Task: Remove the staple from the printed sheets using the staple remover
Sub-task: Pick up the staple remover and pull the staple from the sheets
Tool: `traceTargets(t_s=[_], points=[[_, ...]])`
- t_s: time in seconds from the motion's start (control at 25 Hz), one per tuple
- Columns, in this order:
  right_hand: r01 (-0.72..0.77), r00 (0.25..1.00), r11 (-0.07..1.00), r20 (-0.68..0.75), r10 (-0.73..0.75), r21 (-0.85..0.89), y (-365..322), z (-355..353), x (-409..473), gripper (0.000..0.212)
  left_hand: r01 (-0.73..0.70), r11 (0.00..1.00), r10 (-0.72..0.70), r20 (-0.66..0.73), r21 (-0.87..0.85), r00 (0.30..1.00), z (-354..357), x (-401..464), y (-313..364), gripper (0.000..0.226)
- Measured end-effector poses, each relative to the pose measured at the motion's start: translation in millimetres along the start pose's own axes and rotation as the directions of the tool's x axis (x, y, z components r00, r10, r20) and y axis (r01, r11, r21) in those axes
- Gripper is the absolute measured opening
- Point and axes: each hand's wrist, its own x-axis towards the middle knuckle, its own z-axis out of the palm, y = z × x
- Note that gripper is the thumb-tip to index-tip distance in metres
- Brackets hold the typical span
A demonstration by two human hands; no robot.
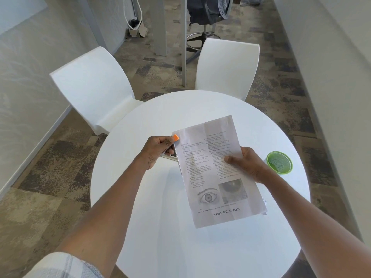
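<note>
The printed sheets [214, 171], with text and eye pictures, are held up above the round white table [156, 227]. My right hand [245, 164] grips their right edge, thumb on the front page. My left hand [157, 151] is closed around the staple remover [175, 137], whose orange tip pokes out right at the sheets' top left corner. The staple itself is too small to make out. The remover's jaws are hidden by my fingers and the paper.
A green mesh cup [279, 162] stands near the table's right edge. A flat pale object [169, 157] lies on the table partly behind my left hand. Two white chairs [94, 91] [226, 67] stand at the far side.
</note>
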Motion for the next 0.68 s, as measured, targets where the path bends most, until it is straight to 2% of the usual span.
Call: traceTargets(t_s=[0.68], points=[[-0.008, 1.0, 1.0, -0.021, 0.008, -0.02, 8.0, -7.2, -5.3, 0.02, -0.022, 1.0, 0.022, -0.016, -0.008, 1.0, 9.7, -4.9, -2.3, 0.023]])
